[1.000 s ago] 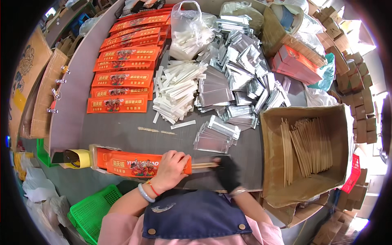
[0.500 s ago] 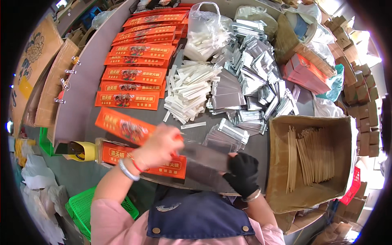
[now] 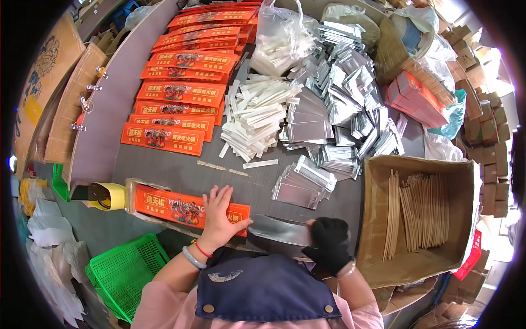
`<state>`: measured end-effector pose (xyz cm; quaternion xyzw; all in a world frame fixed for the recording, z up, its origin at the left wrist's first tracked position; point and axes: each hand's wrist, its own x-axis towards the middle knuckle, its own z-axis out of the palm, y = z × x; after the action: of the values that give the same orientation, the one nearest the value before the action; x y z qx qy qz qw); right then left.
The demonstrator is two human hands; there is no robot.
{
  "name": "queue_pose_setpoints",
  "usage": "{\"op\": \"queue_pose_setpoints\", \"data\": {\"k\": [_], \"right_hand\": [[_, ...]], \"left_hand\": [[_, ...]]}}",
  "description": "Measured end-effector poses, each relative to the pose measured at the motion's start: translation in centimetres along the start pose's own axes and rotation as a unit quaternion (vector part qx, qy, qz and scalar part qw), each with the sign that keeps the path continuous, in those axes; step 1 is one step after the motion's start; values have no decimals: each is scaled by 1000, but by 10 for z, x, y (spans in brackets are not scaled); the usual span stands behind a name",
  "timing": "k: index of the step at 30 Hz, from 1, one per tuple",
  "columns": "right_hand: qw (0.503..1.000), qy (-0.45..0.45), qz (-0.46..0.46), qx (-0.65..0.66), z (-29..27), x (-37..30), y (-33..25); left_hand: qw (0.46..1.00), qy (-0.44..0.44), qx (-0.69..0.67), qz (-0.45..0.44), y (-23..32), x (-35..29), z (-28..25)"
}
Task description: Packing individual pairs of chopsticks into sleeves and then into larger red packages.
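My left hand (image 3: 219, 215) rests with fingers spread on a red printed sleeve (image 3: 170, 203) at the table's near edge. Its thumb reaches to the end of a flat silvery clear packet (image 3: 276, 229). The other end of that packet is pinched in my right hand (image 3: 329, 244), which wears a black fingerless glove. Farther off on the left lie overlapping rows of red printed packets (image 3: 178, 92). A heap of white strips (image 3: 255, 118) is in the middle, and silvery packets (image 3: 350, 93) are piled right of it.
A cardboard box (image 3: 378, 219) of thin wooden sticks (image 3: 424, 208) stands at the right. A yellow ring-shaped holder (image 3: 109, 196) juts out at the left edge, above a green basket (image 3: 129, 268). A clear bag of white strips (image 3: 282, 41) sits at the back.
The red packet that my left hand carried now lies at the near end of the left row. My left hand has come down onto the near red sleeve. My right hand still holds the silvery packet.
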<state>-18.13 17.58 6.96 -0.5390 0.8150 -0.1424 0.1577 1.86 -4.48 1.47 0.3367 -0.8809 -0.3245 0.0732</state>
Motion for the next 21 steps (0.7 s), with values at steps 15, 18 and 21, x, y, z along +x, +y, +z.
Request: {"op": "queue_pose_setpoints", "data": {"k": [15,18,21], "right_hand": [[801,240,495,-236,26,-110,190],[813,148,532,-185,28,-120,202],[846,212,437,-220,37,-122,205]], "left_hand": [[964,53,135,221,-7,127,28],[943,58,172,281,1,123,30],[947,-27,70,313,38,100,46]]}}
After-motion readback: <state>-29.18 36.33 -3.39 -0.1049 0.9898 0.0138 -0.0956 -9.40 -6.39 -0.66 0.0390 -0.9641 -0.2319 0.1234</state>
